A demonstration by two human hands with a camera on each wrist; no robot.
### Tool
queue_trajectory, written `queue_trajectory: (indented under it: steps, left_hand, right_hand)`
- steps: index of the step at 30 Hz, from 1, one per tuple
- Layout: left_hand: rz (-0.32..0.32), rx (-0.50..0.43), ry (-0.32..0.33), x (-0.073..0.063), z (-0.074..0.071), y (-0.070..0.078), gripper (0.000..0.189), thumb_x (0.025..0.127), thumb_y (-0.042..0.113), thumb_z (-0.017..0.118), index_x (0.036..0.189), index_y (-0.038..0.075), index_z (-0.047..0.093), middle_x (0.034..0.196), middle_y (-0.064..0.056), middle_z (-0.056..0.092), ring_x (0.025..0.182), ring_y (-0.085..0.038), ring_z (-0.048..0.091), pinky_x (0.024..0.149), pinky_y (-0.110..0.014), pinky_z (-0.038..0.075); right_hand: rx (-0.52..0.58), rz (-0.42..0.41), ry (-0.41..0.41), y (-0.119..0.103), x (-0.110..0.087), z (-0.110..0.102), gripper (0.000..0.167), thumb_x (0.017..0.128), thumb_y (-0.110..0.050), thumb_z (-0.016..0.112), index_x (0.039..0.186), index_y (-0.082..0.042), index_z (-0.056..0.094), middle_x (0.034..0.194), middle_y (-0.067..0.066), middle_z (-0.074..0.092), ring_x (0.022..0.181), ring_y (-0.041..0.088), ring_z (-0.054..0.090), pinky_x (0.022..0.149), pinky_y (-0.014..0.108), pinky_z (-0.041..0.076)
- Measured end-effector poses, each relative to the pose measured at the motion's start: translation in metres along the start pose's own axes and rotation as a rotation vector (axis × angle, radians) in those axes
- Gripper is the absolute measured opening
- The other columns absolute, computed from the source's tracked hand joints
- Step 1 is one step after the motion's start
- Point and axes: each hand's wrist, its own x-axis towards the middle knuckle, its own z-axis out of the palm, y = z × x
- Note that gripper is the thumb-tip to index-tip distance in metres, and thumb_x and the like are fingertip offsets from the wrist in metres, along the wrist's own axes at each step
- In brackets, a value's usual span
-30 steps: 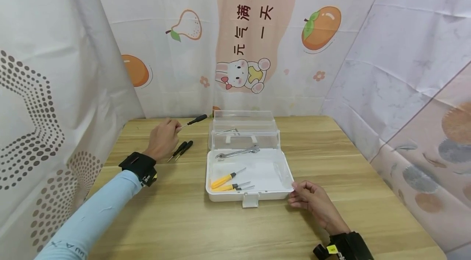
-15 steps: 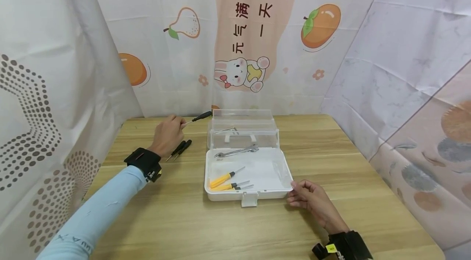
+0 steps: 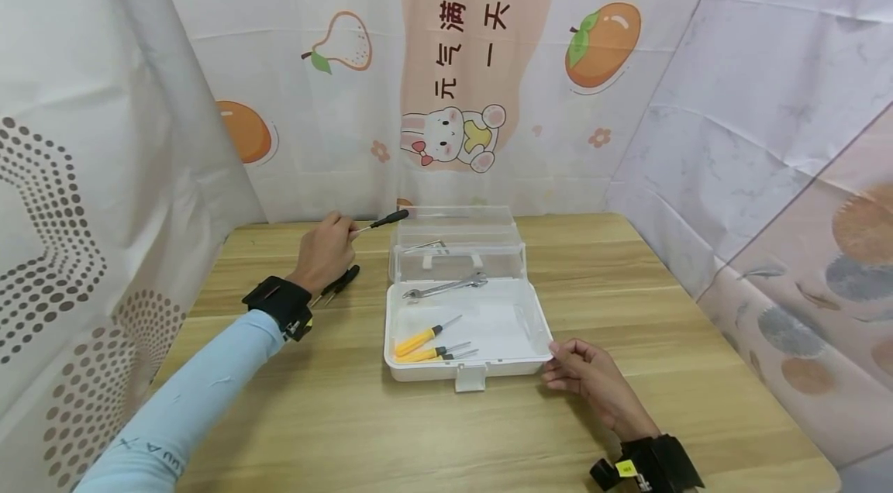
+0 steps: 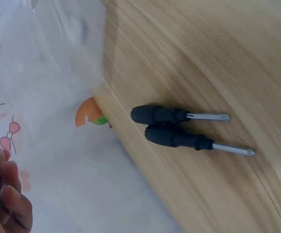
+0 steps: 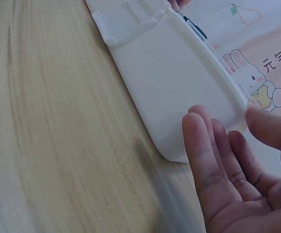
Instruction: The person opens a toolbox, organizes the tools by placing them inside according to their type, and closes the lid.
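Note:
My left hand (image 3: 324,253) pinches a black-handled screwdriver (image 3: 389,219) by its metal shaft, handle pointing away to the right, up near the lid. Below that hand, two more black screwdrivers (image 4: 179,126) lie side by side on the table, their cross tips showing in the left wrist view. A white toolbox (image 3: 425,374) stands open in the middle. At its near right corner my right hand (image 3: 593,380) holds the edge, thumb on the rim and fingers along the outer wall. Inside lie yellow-handled screwdrivers (image 3: 418,340) and a double-ended wrench (image 3: 446,288).
The clear lid (image 3: 453,228) is folded back behind the toolbox, with a bent metal key (image 3: 429,245) on it. A white latch (image 3: 470,378) hangs at the front. Printed curtains (image 3: 335,113) border the wooden table (image 3: 335,415) at the back and sides.
My left hand has moved right and slightly away with the screwdriver, bringing its handle to the lid's left edge. The right hand stays at the toolbox corner. The head view has shifted slightly.

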Motion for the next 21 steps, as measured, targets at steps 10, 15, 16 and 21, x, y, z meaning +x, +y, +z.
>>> queue_trajectory:
  steps: [10, 15, 16, 21]
  left_hand:
    - [0.037, -0.012, 0.022, 0.005, 0.01, 0.009, 0.013, 0.099, 0.005, 0.064, 0.094, -0.004, 0.072, 0.087, -0.014, 0.06, 0.069, -0.028, 0.062, 0.058, -0.044, 0.053]
    - [0.045, -0.002, 0.02, 0.009, 0.013, 0.013, 0.014, 0.099, 0.006, 0.064, 0.096, -0.004, 0.074, 0.087, -0.014, 0.06, 0.072, -0.028, 0.063, 0.06, -0.043, 0.054]
    - [0.05, 0.001, 0.021, 0.01, 0.013, 0.015, 0.014, 0.099, 0.006, 0.064, 0.096, -0.004, 0.074, 0.087, -0.014, 0.06, 0.072, -0.028, 0.063, 0.061, -0.043, 0.054]
    - [0.064, 0.013, 0.029, 0.013, 0.017, 0.018, 0.012, 0.098, 0.006, 0.066, 0.096, -0.003, 0.074, 0.085, -0.013, 0.059, 0.069, -0.028, 0.063, 0.059, -0.044, 0.054]
  right_hand:
    - [0.008, -0.001, -0.015, 0.0, -0.001, -0.002, 0.024, 0.103, -0.024, 0.066, 0.1, -0.001, 0.061, 0.094, 0.015, 0.072, 0.084, 0.024, 0.073, 0.082, 0.04, 0.06]
    - [0.004, 0.006, -0.005, 0.0, -0.001, 0.0, 0.026, 0.102, -0.026, 0.067, 0.101, -0.001, 0.061, 0.096, 0.017, 0.072, 0.085, 0.024, 0.073, 0.082, 0.04, 0.06]
    - [0.005, 0.008, -0.003, 0.0, -0.001, 0.0, 0.026, 0.102, -0.026, 0.067, 0.102, 0.0, 0.061, 0.096, 0.017, 0.072, 0.085, 0.024, 0.073, 0.082, 0.04, 0.06]
    - [0.006, 0.014, 0.004, -0.001, -0.002, 0.001, 0.027, 0.102, -0.026, 0.068, 0.102, 0.0, 0.061, 0.096, 0.015, 0.072, 0.084, 0.023, 0.073, 0.082, 0.04, 0.06]
